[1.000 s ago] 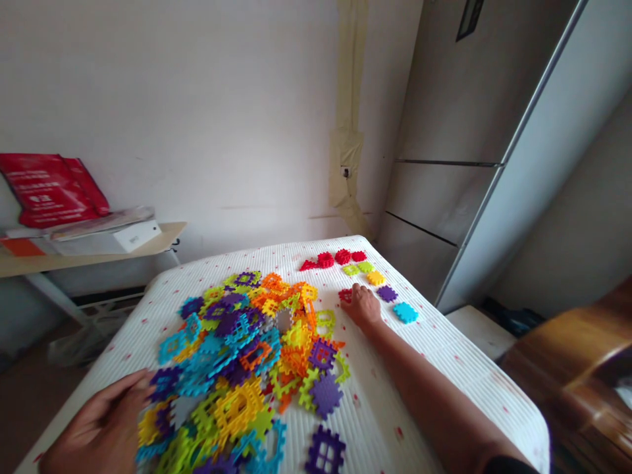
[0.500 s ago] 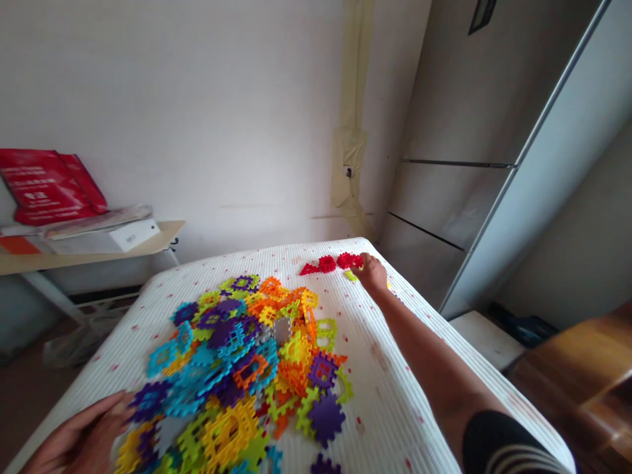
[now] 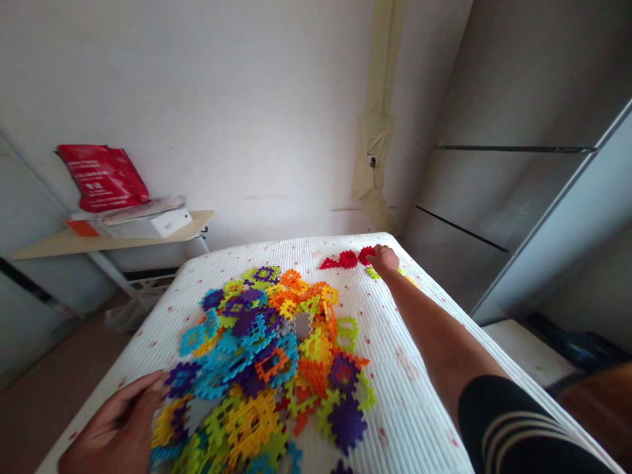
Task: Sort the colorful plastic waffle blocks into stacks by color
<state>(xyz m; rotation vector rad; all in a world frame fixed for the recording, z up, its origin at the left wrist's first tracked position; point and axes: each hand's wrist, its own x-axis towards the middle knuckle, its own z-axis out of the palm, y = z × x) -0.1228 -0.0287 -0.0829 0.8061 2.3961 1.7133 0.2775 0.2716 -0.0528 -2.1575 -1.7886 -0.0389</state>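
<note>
A big pile of toothed plastic building pieces (image 3: 257, 355) in purple, blue, orange, yellow and green covers the middle of the bed-like surface. At the pile's left edge lies my left hand (image 3: 121, 424), fingers stretched loosely, fingertips beside a purple piece (image 3: 182, 380). My right arm reaches to the far right corner, where my right hand (image 3: 386, 259) has its fingers closed on a red piece (image 3: 366, 255). Left of it, a red round piece (image 3: 348, 259) and a red triangular one (image 3: 329, 263) lie in a row. A green piece (image 3: 372, 272) shows just below my fingers.
A white cover (image 3: 395, 395) with small red marks lies under everything. Behind left, a small table (image 3: 54, 245) carries a red bag (image 3: 106, 178) and a white box (image 3: 148, 225). A grey refrigerator-like cabinet (image 3: 494, 191) stands at the right, near a taped wall socket (image 3: 372, 160).
The view has turned left, so everything appears shifted right. My right hand stays by the red pieces, and my left hand stays at the pile's edge.
</note>
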